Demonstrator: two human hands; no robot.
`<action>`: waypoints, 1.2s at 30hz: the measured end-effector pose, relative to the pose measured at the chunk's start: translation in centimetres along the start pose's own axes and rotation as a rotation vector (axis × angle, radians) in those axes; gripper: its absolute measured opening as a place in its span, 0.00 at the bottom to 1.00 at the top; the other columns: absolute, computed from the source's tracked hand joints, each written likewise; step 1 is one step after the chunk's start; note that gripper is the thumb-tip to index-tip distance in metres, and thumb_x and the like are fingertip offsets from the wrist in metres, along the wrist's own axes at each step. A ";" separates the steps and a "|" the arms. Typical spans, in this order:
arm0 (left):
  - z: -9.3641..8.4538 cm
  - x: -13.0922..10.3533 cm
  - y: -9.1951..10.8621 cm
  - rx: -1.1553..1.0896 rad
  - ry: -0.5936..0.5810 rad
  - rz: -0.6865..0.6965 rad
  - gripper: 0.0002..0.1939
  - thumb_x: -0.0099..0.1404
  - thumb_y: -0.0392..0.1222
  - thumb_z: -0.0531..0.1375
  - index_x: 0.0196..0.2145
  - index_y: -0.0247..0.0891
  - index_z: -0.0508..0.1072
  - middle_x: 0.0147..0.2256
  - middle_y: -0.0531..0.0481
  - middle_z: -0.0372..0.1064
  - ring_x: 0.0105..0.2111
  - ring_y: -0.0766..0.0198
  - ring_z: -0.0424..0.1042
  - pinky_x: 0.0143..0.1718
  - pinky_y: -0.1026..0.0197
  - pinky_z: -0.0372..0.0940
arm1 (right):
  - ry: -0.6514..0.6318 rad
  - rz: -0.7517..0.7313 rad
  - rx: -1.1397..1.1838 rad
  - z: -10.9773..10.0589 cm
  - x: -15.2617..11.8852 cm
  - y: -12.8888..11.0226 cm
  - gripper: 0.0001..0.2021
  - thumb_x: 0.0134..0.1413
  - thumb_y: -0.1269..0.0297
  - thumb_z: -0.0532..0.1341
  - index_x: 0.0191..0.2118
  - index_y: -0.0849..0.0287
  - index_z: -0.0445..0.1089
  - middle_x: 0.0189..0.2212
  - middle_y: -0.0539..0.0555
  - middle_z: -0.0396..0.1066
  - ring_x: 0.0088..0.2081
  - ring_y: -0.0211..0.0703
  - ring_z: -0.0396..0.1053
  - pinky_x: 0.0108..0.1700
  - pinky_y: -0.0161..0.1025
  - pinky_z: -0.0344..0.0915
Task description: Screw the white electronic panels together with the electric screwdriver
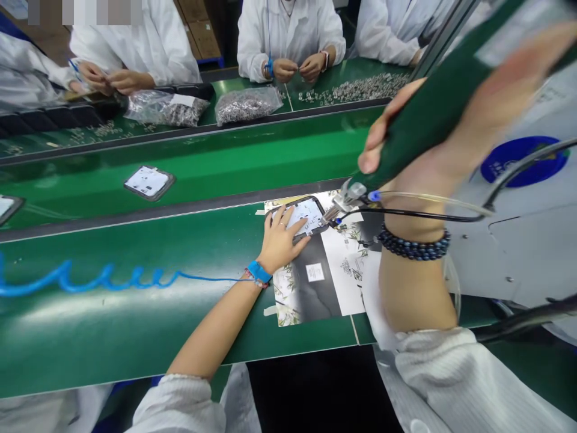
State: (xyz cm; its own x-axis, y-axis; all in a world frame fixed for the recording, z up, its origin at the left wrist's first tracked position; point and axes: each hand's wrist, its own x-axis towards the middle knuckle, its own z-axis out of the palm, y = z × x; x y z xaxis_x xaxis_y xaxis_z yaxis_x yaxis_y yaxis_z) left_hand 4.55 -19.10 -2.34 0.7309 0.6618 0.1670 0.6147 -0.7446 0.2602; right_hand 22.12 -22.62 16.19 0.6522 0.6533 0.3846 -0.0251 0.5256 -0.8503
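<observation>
My left hand (280, 243) lies with fingers spread on a flat rectangular panel (312, 211) with a white face and dark rim. A blue wrist strap (258, 272) circles that wrist, its cord running left into a coil. Gripped in my right hand (480, 129) is a dark green power screwdriver (435, 111), tilted down toward the panel. Its metal nose (345, 198) is at the panel's right edge; whether the tip touches cannot be made out. Thin hoses run from the nose to the right. Underneath the panel is a printed sheet (315, 300), taped to the green bench.
On the green conveyor (234, 153) beyond lies another white-faced panel (148, 182), with part of a third at the left edge. Bags of small metal parts (247, 105) and loose parts (365, 89) sit opposite, before co-workers in white coats. A pale machine (518, 252) stands at right.
</observation>
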 end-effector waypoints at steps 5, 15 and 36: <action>0.0 0.0 0.2 -0.004 0.007 0.002 0.23 0.70 0.54 0.57 0.59 0.46 0.72 0.67 0.39 0.56 0.68 0.40 0.50 0.66 0.33 0.47 | -0.059 -0.077 0.076 1.5 -0.6 2.2 0.28 0.45 0.37 0.66 0.22 0.60 0.63 0.18 0.49 0.61 0.16 0.34 0.60 0.13 0.33 0.53; 0.0 0.1 0.2 -0.013 -0.008 -0.005 0.24 0.70 0.55 0.58 0.60 0.46 0.72 0.67 0.40 0.56 0.68 0.39 0.50 0.66 0.34 0.47 | -0.034 -0.045 0.061 1.2 -0.9 2.0 0.28 0.47 0.35 0.64 0.23 0.59 0.64 0.16 0.48 0.61 0.15 0.34 0.59 0.13 0.34 0.52; 0.0 0.0 0.2 -0.014 -0.005 -0.004 0.24 0.70 0.55 0.57 0.60 0.46 0.72 0.67 0.40 0.56 0.69 0.40 0.49 0.66 0.33 0.47 | -0.021 -0.051 0.034 1.1 -0.9 2.0 0.29 0.46 0.34 0.63 0.23 0.59 0.62 0.16 0.47 0.61 0.16 0.32 0.61 0.14 0.31 0.54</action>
State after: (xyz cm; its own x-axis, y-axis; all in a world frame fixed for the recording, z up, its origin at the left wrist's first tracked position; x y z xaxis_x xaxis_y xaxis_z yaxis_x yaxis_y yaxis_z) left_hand 4.73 -19.25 -2.31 0.7302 0.6640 0.1611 0.6131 -0.7408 0.2745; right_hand 20.69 -21.56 14.54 0.6375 0.6359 0.4350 -0.0176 0.5765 -0.8169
